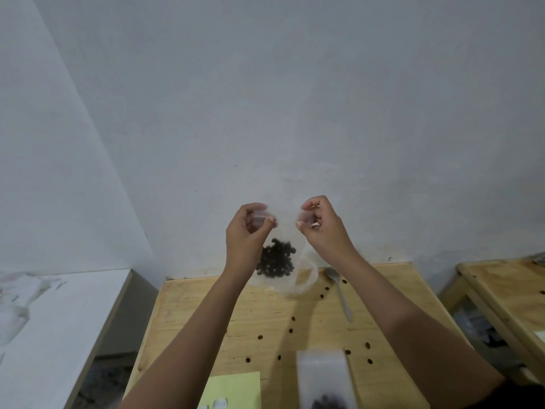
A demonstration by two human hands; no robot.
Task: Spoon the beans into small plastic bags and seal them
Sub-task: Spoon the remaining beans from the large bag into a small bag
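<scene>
The left hand [250, 231] and the right hand [322, 228] each pinch one top corner of the bag [285, 229], raised above the surface [206, 314]. Its mouth runs sideways between them, and the beans [275, 261] hang below.
</scene>
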